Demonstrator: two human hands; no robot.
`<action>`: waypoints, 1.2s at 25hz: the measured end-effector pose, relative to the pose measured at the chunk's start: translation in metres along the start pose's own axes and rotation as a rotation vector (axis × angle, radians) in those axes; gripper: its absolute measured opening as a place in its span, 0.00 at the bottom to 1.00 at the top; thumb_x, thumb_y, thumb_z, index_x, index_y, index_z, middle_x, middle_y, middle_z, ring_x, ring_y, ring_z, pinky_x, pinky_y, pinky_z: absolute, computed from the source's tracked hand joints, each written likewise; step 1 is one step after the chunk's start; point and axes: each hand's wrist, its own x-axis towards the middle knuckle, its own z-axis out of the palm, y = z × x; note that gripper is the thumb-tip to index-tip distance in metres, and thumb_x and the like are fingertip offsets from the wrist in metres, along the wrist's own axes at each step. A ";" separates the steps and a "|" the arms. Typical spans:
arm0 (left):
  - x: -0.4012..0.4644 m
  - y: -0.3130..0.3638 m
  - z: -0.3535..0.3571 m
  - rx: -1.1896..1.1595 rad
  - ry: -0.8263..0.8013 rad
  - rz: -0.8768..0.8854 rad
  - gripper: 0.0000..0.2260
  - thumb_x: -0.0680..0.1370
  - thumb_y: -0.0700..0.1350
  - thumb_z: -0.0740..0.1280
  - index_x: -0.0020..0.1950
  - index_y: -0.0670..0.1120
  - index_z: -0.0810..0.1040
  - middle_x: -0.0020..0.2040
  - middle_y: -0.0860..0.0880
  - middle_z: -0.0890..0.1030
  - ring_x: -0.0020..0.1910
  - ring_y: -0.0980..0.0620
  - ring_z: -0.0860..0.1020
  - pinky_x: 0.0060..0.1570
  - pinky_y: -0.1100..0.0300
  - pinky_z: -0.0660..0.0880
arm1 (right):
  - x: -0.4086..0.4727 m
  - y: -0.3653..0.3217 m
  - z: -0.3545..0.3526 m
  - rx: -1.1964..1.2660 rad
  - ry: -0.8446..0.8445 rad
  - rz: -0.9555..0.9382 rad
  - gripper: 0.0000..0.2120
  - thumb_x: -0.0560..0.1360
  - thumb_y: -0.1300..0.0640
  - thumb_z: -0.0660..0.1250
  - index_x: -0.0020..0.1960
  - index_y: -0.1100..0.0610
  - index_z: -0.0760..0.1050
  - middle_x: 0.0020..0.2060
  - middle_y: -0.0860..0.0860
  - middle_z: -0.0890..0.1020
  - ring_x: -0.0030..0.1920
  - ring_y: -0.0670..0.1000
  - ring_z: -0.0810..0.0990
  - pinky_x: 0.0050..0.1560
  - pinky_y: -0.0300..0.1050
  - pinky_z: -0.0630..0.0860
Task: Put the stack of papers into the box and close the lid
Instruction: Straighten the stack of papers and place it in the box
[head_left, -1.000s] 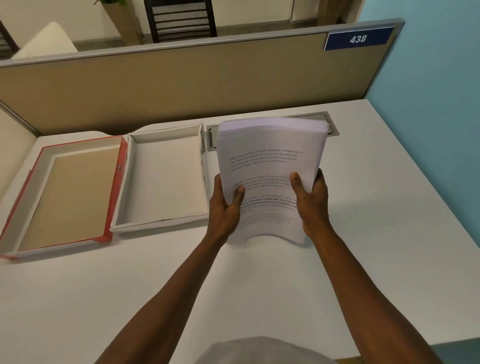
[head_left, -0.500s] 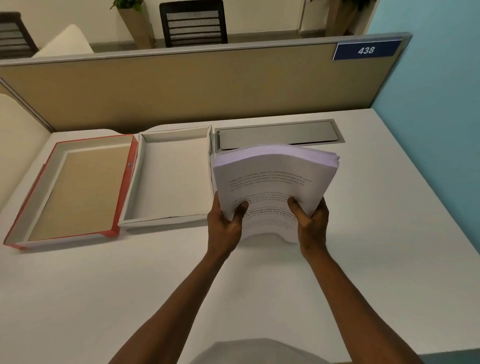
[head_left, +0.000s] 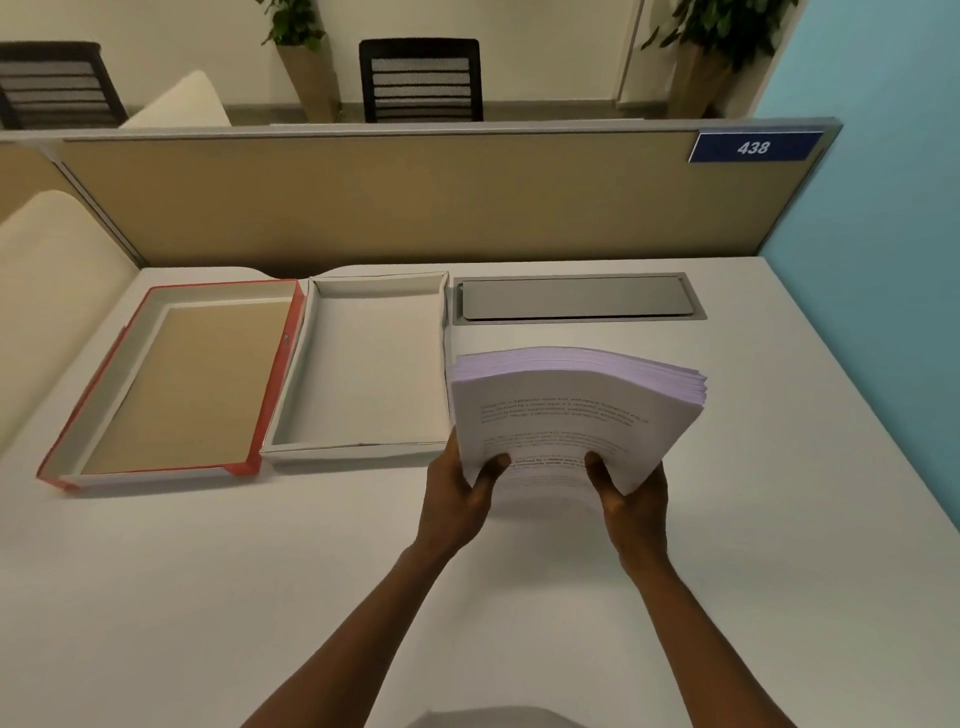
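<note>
A thick stack of printed white papers (head_left: 566, 410) is held above the white desk, bowed and tilted, just right of the box. My left hand (head_left: 457, 499) grips its near left corner and my right hand (head_left: 631, 501) grips its near right corner, thumbs on top. The open white box (head_left: 288, 441) lies empty to the left of the papers. Its red-edged lid (head_left: 267, 395) lies upside down further left, touching the box's side.
A grey metal cable hatch (head_left: 576, 299) is set into the desk (head_left: 208, 597) behind the papers. A tan partition (head_left: 415, 208) with a blue "438" plate closes the back; a teal wall (head_left: 883, 312) runs along the right. Chairs and plants stand beyond.
The paper stack has come down from a steep, nearly upright tilt to a flatter one, closer to the desk. Both hands keep their grip. The camera view has tilted up.
</note>
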 end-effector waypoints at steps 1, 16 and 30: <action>-0.001 -0.001 -0.003 0.034 -0.018 0.018 0.17 0.78 0.42 0.70 0.67 0.45 0.76 0.57 0.60 0.81 0.55 0.62 0.80 0.51 0.70 0.77 | -0.003 0.002 -0.001 -0.065 0.013 0.001 0.29 0.71 0.47 0.74 0.68 0.54 0.70 0.56 0.49 0.81 0.55 0.50 0.81 0.57 0.52 0.81; 0.010 -0.011 -0.118 0.166 -0.065 -0.038 0.14 0.80 0.48 0.67 0.65 0.50 0.74 0.57 0.55 0.83 0.50 0.52 0.85 0.47 0.59 0.84 | -0.018 -0.022 0.080 -0.321 -0.116 -0.101 0.22 0.71 0.47 0.73 0.60 0.58 0.77 0.49 0.48 0.82 0.39 0.46 0.81 0.33 0.25 0.76; 0.126 -0.038 -0.247 0.158 -0.019 -0.403 0.15 0.81 0.48 0.66 0.65 0.44 0.78 0.61 0.45 0.83 0.53 0.45 0.84 0.56 0.48 0.81 | 0.053 -0.058 0.248 -0.359 -0.294 0.246 0.26 0.77 0.35 0.60 0.43 0.58 0.78 0.41 0.52 0.84 0.40 0.53 0.81 0.34 0.42 0.71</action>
